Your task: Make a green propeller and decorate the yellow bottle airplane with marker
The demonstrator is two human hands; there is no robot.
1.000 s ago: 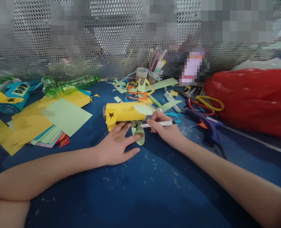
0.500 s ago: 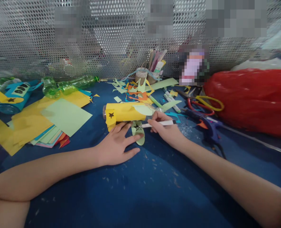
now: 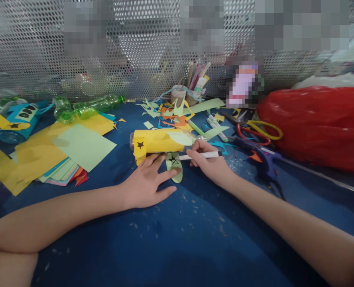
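My left hand [image 3: 148, 179] lies flat with its fingers spread, one fingertip resting on a pale green paper wing [image 3: 177, 175]. A black star outline, partly filled in, is drawn on that wing. In my right hand [image 3: 205, 159] is a white marker [image 3: 199, 155], pinched near its front, its tip at the star. Just behind both hands a plastic bottle wrapped in yellow paper [image 3: 156, 139] lies on its side. A black star marks the yellow flap at its left end, and a pale green strip covers part of its right.
Coloured paper sheets [image 3: 84, 147] and green bottles [image 3: 96, 107] lie at left, near a blue paper-covered bottle [image 3: 24, 115]. Paper scraps [image 3: 177, 115] and a stick holder [image 3: 178, 95] stand behind. At right are scissors [image 3: 251, 133], a blue glue gun [image 3: 263, 159] and a red bag [image 3: 314, 123].
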